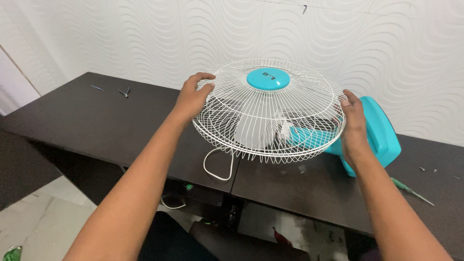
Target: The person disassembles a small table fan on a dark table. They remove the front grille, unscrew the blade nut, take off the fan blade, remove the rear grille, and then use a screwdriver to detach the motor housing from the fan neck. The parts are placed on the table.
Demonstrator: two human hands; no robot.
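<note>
Both hands grasp the white wire fan guard [268,110], left hand [192,99] clenched on its rim at nine o'clock, right hand [353,124] at three, holding it over the fan blades [255,131] on the dark table [96,121], seemingly not yet fully seated.

Dark table [96,121]: fan [382,135], cord [217,166], perhaps pliers [124,91].

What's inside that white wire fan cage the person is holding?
Through the white wire guard, pale translucent fan blades show, with the turquoise fan body behind. The turquoise centre cap covers the hub, so the motor shaft cannot be seen.
</note>
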